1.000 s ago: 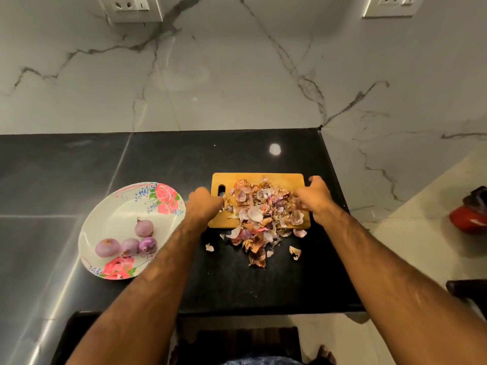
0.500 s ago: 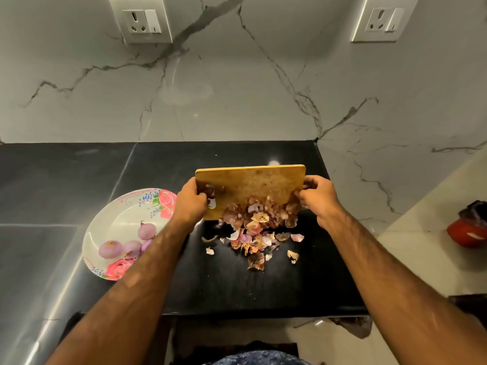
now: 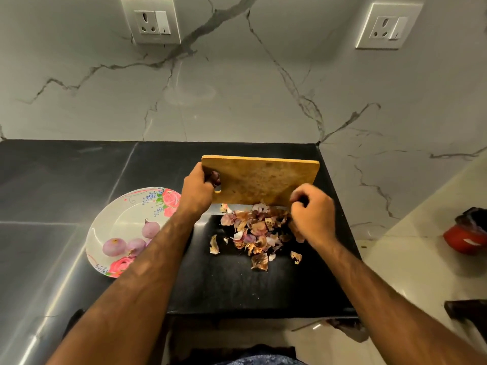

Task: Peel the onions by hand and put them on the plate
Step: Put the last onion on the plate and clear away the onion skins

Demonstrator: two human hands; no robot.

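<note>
Wooden cutting board (image 3: 263,177) being held near-upright, left hand (image 3: 197,191) fingers curling round its left edge. Right hand (image 3: 312,214) fingers curling beside onion peels (image 3: 255,230), grip unclear. Peeled onions (image 3: 123,245) sitting on plate (image 3: 110,214), left of left fingers.

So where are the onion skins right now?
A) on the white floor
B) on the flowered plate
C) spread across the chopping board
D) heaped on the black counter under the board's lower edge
D: the onion skins lie heaped on the black counter, below the chopping board, which the left hand grips tilted up, its face bare.
</note>
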